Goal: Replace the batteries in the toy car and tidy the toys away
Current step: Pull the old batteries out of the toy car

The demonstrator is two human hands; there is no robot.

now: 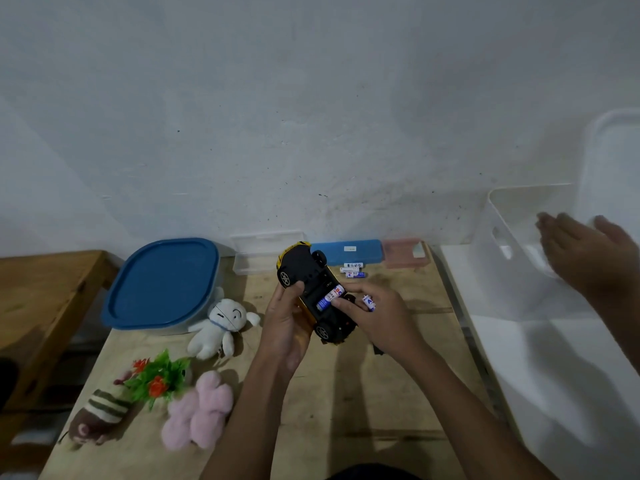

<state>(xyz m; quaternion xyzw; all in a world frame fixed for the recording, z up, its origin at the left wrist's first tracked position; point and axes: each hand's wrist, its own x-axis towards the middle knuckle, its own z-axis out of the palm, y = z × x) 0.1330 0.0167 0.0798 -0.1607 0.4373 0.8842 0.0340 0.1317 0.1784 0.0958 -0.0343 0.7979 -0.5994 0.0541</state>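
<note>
The yellow-and-black toy car (pixel 304 268) is held upside down above the wooden table (pixel 346 393). My left hand (pixel 284 323) grips its side from the left. The battery bay is uncovered, and a white-and-blue battery (pixel 330 296) lies in it. My right hand (pixel 377 313) touches that battery with its fingertips and holds a second battery (pixel 369 303) between its curled fingers. A few loose batteries (pixel 353 270) lie on the table just behind the car.
Left of the car lie a white plush (pixel 218 323), a pink plush (pixel 197 410), a plastic plant (pixel 159 375) and a striped brown plush (pixel 100 414). A blue-lidded tub (pixel 162 282), a clear box (pixel 256 251), blue case (pixel 346 251) and pink case (pixel 403 252) line the wall. Another person's hand (pixel 581 251) is at the white bin (pixel 512 244).
</note>
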